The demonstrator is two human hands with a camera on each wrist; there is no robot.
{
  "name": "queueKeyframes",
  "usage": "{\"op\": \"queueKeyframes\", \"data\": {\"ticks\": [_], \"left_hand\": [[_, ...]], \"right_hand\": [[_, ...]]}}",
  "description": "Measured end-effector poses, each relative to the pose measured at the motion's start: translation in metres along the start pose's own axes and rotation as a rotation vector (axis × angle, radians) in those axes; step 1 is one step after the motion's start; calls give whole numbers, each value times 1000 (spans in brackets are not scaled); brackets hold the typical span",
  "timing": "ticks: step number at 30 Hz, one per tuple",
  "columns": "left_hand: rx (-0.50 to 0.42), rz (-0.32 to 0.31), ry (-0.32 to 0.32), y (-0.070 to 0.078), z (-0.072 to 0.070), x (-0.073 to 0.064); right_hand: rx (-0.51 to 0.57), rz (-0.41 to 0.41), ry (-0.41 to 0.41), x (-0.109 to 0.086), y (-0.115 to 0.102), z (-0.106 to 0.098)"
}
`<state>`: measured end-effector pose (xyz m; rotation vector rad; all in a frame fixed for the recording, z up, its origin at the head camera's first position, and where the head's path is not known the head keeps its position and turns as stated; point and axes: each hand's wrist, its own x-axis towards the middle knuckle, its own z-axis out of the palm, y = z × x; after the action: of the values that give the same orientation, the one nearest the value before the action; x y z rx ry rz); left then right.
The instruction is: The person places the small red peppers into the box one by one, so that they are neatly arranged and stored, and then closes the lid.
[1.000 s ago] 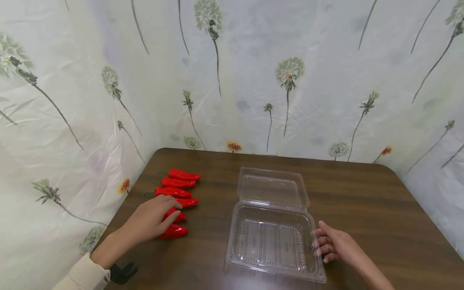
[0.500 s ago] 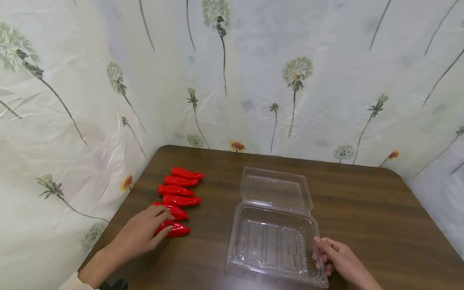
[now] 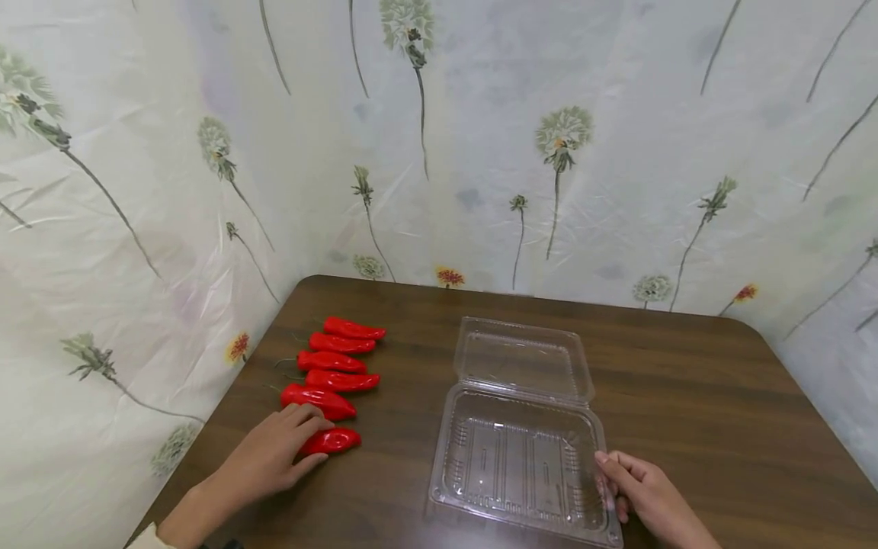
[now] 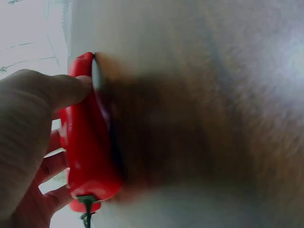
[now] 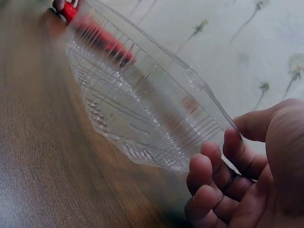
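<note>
My left hand (image 3: 270,451) is around the nearest red chili pepper (image 3: 334,441), the front one of a column of several on the table's left. In the left wrist view, the thumb presses one side of that pepper (image 4: 88,147) while the fingers curl along its other side; its green stem points toward the bottom. A clear plastic clamshell container (image 3: 517,457) lies with its lid (image 3: 521,354) folded back, away from me. My right hand (image 3: 641,488) pinches the container's right rim between thumb and forefinger, the other fingers curled below, as the right wrist view shows.
Behind the held pepper lie more red chili peppers (image 3: 318,400), side by side, tips pointing right. The brown wooden table (image 3: 686,396) meets a flower-printed cloth (image 3: 466,152) at its back edge, and the same cloth hangs along the left.
My left hand has come from over the middle peppers down toward me to the nearest one and now holds it. My right hand has closed on the container's rim from beside it.
</note>
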<state>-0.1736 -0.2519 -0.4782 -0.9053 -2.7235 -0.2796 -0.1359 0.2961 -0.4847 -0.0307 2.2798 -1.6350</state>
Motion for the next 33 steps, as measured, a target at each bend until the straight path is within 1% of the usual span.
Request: {"op": "queueKeyframes", "data": {"ticks": [3,8,12,16,21,26,29,33], "left_hand": [[-6,4,8,1,4,1],[-26,0,23,2,5,2],[-39,-7,31,4,4,5],[-64,-17,37,6,1,8],[-90,-8,34,12,-3,13],[-101,13,28,21,-10,22],[-100,28,18,27,-13,30],[-121,53,13,38,-16,42]], "right_hand": [[27,-7,-5,0,2,0],[55,-26,-6,1,2,2],[61,-47,-6,2,3,3],[70,-42,-16,2,3,3],[68,-50,-10,2,4,3],[58,-71,-9,2,5,4],[56,-85,-12,2,4,4],[62,-94,-22,2,5,4]]}}
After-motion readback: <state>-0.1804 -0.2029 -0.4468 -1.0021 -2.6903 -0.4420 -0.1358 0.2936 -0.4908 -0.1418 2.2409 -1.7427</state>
